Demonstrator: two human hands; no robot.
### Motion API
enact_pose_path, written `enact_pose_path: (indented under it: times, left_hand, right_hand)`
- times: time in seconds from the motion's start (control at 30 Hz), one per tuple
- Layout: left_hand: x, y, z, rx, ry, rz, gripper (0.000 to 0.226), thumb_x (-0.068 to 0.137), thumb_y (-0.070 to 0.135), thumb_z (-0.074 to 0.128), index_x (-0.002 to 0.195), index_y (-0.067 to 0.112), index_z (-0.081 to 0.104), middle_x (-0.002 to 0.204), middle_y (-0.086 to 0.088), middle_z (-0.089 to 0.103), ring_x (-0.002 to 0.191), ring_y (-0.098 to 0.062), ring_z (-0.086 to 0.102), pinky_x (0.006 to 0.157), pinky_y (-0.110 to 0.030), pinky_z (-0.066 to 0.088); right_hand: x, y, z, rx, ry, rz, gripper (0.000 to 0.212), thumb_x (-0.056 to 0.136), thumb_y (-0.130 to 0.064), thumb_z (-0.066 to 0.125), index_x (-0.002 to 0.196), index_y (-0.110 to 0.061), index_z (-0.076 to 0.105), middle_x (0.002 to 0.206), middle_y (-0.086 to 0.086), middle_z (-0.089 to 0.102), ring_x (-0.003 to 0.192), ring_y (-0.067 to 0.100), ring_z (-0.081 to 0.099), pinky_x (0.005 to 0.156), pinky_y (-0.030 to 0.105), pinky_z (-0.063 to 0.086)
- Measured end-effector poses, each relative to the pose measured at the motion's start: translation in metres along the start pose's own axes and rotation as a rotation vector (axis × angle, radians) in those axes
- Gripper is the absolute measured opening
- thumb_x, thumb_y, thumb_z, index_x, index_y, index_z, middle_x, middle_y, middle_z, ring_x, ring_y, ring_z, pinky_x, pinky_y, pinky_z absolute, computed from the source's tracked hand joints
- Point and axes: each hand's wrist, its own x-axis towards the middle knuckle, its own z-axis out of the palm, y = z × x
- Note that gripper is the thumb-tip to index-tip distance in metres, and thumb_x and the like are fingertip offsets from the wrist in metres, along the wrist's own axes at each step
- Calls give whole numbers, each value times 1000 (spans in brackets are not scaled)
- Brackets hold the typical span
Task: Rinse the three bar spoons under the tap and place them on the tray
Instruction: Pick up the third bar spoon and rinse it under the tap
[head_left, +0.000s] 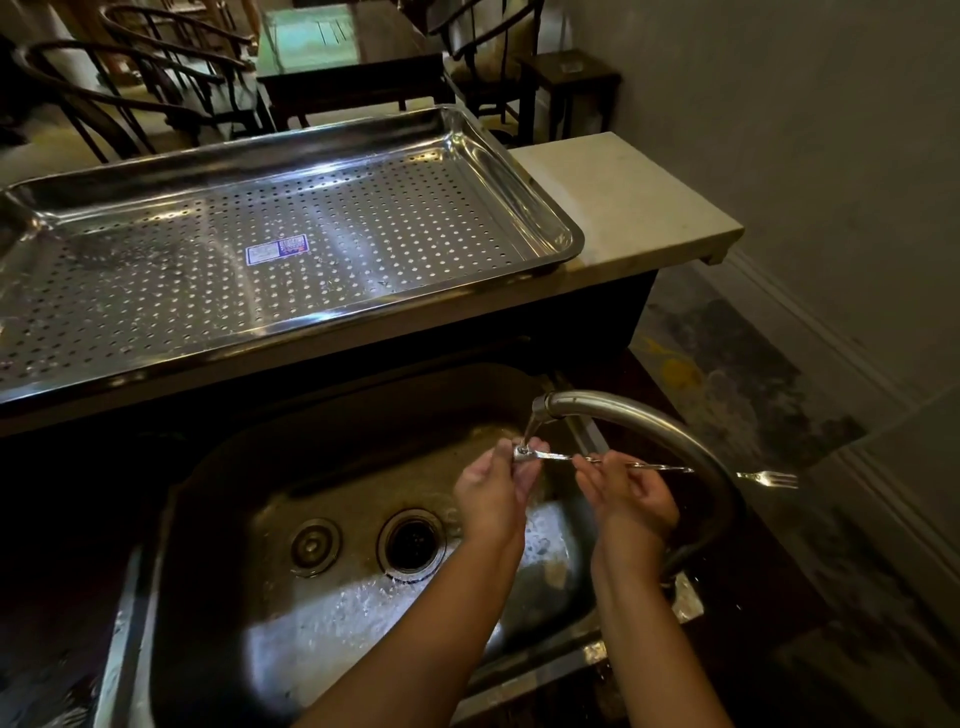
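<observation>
I see the slim silver metal bar spoon with a forked tail (654, 466) lying level under the curved steel tap spout (623, 410), its long axis running left to right over the wet steel sink (322, 613); my left hand (493, 493) pinches the end beneath the stream, my right hand (628, 493) curls its fingers round the mid-shaft, the fork poking out right; only this one spoon shows; the bare perforated steel tray (524, 171) sits far and left, so I judge the left hand nearer for the carry.

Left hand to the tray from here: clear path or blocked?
Probably clear, but not free: the left hand is gripping the bar spoon under the tap. The tray sits on the raised counter beyond the sink, with nothing visible in between.
</observation>
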Motion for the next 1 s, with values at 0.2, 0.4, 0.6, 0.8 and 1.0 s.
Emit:
enact_pose_path:
  times: [0.2,0.4,0.6,0.8,1.0]
  left_hand:
    - [-6,3,8,-21,-63,-36,16,89,2,53,103,0,61,86,-9,74,74,-10,73,68,-18,58]
    - [-6,8,5,110,22,60,17,91,12,53,82,6,65,62,0,71,54,-4,64,62,-21,50]
    - [-12,14,-5,183,10,117,16,91,9,51,84,5,65,70,-7,66,54,-13,55,55,-24,44]
    - [3,68,-40,148,102,273,30,100,17,33,87,8,58,94,-11,67,81,-18,69,71,-21,56]
    - [10,74,-61,164,100,306,31,100,18,31,90,6,59,94,-10,69,73,-10,73,67,-18,58]
  right_hand:
    - [-2,4,1,80,37,41,14,90,-3,51,78,-6,57,75,11,67,61,9,71,55,14,56]
    - [-7,19,7,57,-37,40,6,89,-8,56,87,-4,60,80,12,71,68,13,73,57,14,54]
    - [-19,40,35,-90,-121,72,7,83,-11,65,76,-14,65,64,-1,71,57,7,67,53,17,51]
    - [2,30,31,30,-124,206,9,89,-11,56,89,-3,60,84,12,69,67,11,71,56,18,55]
    - [2,33,32,58,-140,203,14,95,-14,45,97,-4,54,88,18,66,65,18,72,54,19,57]
